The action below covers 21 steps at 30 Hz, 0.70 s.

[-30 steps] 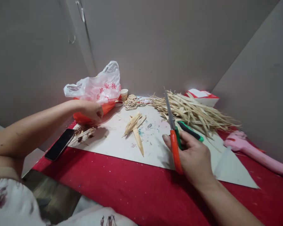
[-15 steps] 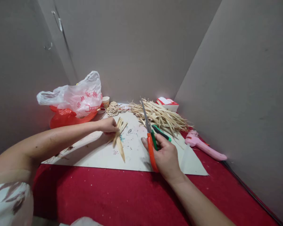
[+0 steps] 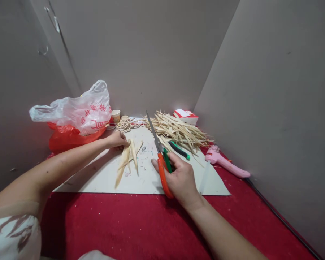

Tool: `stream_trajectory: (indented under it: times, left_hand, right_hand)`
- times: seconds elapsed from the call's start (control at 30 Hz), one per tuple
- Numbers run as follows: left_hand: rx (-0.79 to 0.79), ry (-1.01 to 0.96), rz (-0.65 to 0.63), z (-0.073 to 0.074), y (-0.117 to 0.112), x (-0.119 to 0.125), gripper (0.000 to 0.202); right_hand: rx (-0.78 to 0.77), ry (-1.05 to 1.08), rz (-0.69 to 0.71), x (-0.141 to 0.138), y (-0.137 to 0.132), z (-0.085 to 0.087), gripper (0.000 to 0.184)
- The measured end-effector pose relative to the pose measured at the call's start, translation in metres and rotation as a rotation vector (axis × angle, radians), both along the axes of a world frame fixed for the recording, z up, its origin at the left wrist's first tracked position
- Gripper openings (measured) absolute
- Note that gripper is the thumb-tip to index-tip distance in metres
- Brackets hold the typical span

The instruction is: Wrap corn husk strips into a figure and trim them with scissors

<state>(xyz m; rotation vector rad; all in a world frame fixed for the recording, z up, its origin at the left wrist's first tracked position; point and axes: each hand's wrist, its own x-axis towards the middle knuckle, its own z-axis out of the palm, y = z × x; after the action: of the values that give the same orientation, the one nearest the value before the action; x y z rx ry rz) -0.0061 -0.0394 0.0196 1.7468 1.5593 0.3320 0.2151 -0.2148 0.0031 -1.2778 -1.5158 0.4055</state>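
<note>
Taking the middle of the flat white board (image 3: 148, 186) as the clock's centre, the left hand (image 3: 119, 141) is at ten o'clock, its grip pinched together on the upper ends of a few pale straw-coloured flat strips (image 3: 122, 164), which lie over the board just left of centre, fanning toward six and seven o'clock. At four o'clock the right hand (image 3: 180, 177) has its grip clamped around the handles of scissors with one orange and one green handle (image 3: 164, 175), the metal blades pointing toward eleven. Among the containers, a translucent white plastic bag with red printing (image 3: 81, 113) slumps at ten o'clock above a crumpled red plastic bag (image 3: 73, 139); what either holds cannot be made out. A small pale paper cup (image 3: 115, 116) stands at eleven, its inside too small to read, near a loose tan cord coil (image 3: 126, 124). Between one and two, a red-and-white box (image 3: 188, 117) has a white sheet at its top, behind a heap of long dry strips (image 3: 178, 130). A green-and-black-handled tool (image 3: 179, 151) lies between two and three, and a pink glue gun (image 3: 224, 161) at three on the red table (image 3: 119, 224).
</note>
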Motion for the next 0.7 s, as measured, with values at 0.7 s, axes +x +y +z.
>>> stream_trajectory:
  times: [0.7]
  left_hand:
    - [-0.089, -0.631, -0.005, 0.019, -0.033, 0.008, 0.039]
  right_hand:
    - [-0.222, 0.177, -0.002, 0.000, 0.011, -0.007, 0.039]
